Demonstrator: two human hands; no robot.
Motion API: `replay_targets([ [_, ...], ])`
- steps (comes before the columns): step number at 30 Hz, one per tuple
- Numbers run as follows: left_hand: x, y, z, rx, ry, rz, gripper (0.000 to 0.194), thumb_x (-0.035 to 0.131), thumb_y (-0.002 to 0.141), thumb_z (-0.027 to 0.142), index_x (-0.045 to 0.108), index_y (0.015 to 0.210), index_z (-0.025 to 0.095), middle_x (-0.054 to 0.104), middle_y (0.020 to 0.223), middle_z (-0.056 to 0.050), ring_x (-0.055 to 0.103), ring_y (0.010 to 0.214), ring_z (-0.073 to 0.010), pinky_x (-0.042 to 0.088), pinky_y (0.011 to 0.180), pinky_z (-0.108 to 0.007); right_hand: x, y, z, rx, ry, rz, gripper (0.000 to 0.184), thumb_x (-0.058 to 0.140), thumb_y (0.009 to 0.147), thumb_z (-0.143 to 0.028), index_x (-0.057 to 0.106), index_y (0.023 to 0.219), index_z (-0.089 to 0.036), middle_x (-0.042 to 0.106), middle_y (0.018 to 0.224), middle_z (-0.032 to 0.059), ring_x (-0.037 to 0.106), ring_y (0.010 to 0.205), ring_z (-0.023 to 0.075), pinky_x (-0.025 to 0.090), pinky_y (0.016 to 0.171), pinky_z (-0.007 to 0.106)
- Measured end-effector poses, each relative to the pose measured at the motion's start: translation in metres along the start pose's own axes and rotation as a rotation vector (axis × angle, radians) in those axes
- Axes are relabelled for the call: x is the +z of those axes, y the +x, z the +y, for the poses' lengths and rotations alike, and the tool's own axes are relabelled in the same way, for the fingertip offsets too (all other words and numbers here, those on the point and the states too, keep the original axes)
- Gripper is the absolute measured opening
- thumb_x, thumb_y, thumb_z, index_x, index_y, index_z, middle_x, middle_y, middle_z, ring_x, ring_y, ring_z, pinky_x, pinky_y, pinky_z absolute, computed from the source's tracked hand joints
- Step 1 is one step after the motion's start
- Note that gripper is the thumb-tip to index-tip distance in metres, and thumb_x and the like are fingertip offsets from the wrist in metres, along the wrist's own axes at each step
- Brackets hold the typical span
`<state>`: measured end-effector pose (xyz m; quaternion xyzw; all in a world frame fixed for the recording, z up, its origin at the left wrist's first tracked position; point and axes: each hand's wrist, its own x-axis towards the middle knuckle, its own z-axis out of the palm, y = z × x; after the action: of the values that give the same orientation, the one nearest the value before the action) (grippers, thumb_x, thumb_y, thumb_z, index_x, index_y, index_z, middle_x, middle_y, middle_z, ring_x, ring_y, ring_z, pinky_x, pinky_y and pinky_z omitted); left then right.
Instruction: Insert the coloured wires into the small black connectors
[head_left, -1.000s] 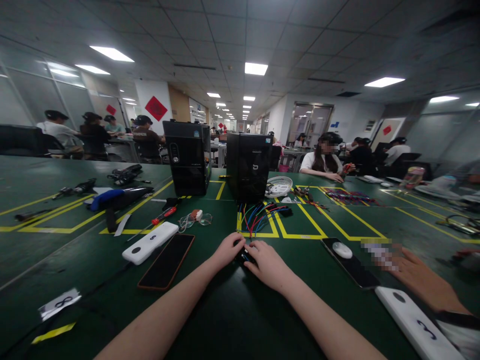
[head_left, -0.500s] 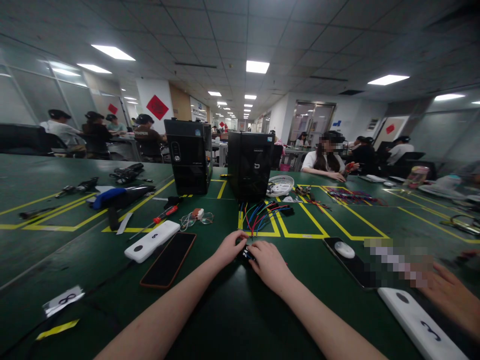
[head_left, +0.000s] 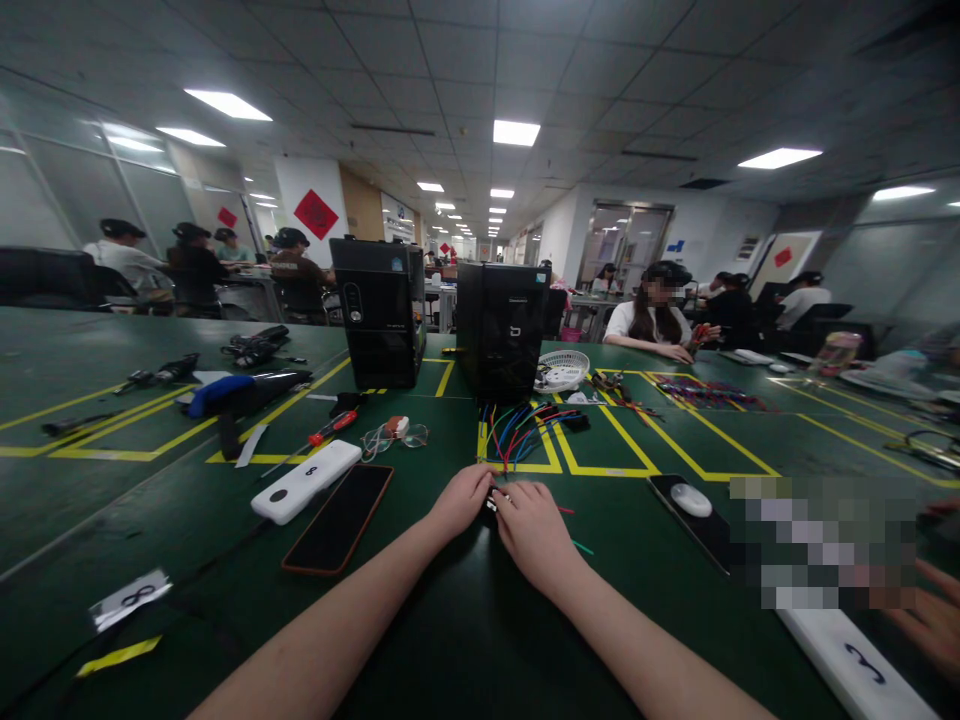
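- Holding a small dark part point(head_left: 492, 499): left grip point(head_left: 462, 502) and right grip point(head_left: 532, 525), both closed on it
- Nearer the surface's point(head_left: 637, 570) far edge: coloured wires point(head_left: 514, 430)

And here's the left forearm point(head_left: 349, 610), bare from the near edge of view, broad there and slimming smoothly to a narrow wrist. On to the left hand point(head_left: 463, 500), bare too, fingers slender. Over on the right, the right forearm point(head_left: 649, 635) matches it, bare and tapering, and the right hand point(head_left: 534, 525) is bare, nails too small to make out.
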<state>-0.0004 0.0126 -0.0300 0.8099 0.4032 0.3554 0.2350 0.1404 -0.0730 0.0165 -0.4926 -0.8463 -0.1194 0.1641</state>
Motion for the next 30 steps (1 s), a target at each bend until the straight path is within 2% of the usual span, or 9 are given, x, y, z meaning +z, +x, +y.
replay_targets([
  [3, 0.000, 0.000, 0.001, 0.019, 0.005, -0.016, 0.028, 0.035, 0.090, 0.020, 0.063, 0.093, 0.016, 0.065, 0.091, -0.006, 0.058, 0.089, -0.0188, 0.044, 0.084, -0.030, -0.002, 0.000, -0.001, -0.008, 0.002, -0.017, 0.022, 0.043, 0.086, -0.016, 0.059, 0.101, -0.017, 0.063, 0.093, 0.0079, 0.052, 0.090, 0.0204, 0.035, 0.083, 0.035],
  [7, 0.000, 0.000, 0.000, 0.028, 0.015, -0.035, 0.028, 0.037, 0.089, 0.021, 0.064, 0.089, 0.016, 0.065, 0.091, -0.006, 0.057, 0.089, -0.0187, 0.044, 0.085, -0.030, -0.001, -0.001, -0.001, -0.001, 0.027, 0.002, 0.026, 0.044, 0.085, -0.015, 0.057, 0.108, -0.016, 0.063, 0.100, 0.0085, 0.053, 0.093, 0.0195, 0.034, 0.084, 0.034],
  [12, 0.000, 0.001, -0.001, 0.030, 0.002, -0.039, 0.028, 0.037, 0.090, 0.021, 0.064, 0.090, 0.016, 0.066, 0.093, -0.006, 0.058, 0.090, -0.0185, 0.044, 0.085, -0.029, 0.000, -0.001, -0.001, 0.022, 0.040, -0.055, 0.022, 0.042, 0.085, -0.015, 0.059, 0.099, -0.016, 0.064, 0.093, 0.0068, 0.054, 0.089, 0.0188, 0.033, 0.083, 0.033],
  [15, 0.000, 0.001, -0.002, 0.018, -0.011, -0.043, 0.027, 0.038, 0.089, 0.023, 0.064, 0.089, 0.016, 0.066, 0.091, -0.006, 0.058, 0.089, -0.0185, 0.044, 0.085, -0.029, -0.002, 0.001, -0.001, 0.033, 0.037, -0.065, 0.024, 0.044, 0.085, -0.016, 0.058, 0.104, -0.017, 0.063, 0.097, 0.0071, 0.052, 0.092, 0.0196, 0.033, 0.083, 0.033],
  [22, -0.001, 0.000, -0.006, -0.054, -0.272, -0.059, 0.041, 0.026, 0.094, 0.029, 0.064, 0.092, 0.015, 0.066, 0.094, -0.005, 0.059, 0.091, -0.0159, 0.045, 0.088, -0.028, 0.000, 0.003, 0.005, 0.034, 0.014, -0.018, 0.016, 0.046, 0.084, -0.019, 0.060, 0.093, -0.019, 0.062, 0.093, 0.0061, 0.048, 0.092, 0.0205, 0.030, 0.086, 0.036],
  [25, -0.004, 0.000, -0.003, -0.018, -0.237, -0.090, 0.037, 0.030, 0.092, 0.027, 0.065, 0.093, 0.017, 0.067, 0.097, -0.004, 0.058, 0.094, -0.0165, 0.043, 0.091, -0.028, 0.003, 0.002, 0.011, 0.062, 0.010, 0.012, 0.017, 0.045, 0.085, -0.019, 0.061, 0.092, -0.019, 0.062, 0.091, 0.0063, 0.048, 0.092, 0.0207, 0.029, 0.087, 0.037],
  [30, -0.009, -0.002, 0.006, 0.050, -0.109, -0.143, 0.025, 0.045, 0.086, 0.027, 0.065, 0.098, 0.018, 0.066, 0.101, -0.006, 0.058, 0.096, -0.0196, 0.042, 0.091, -0.030, 0.008, 0.002, 0.021, 0.096, -0.018, 0.026, 0.019, 0.044, 0.086, -0.021, 0.062, 0.094, -0.019, 0.062, 0.090, 0.0072, 0.048, 0.090, 0.0206, 0.030, 0.086, 0.037],
])
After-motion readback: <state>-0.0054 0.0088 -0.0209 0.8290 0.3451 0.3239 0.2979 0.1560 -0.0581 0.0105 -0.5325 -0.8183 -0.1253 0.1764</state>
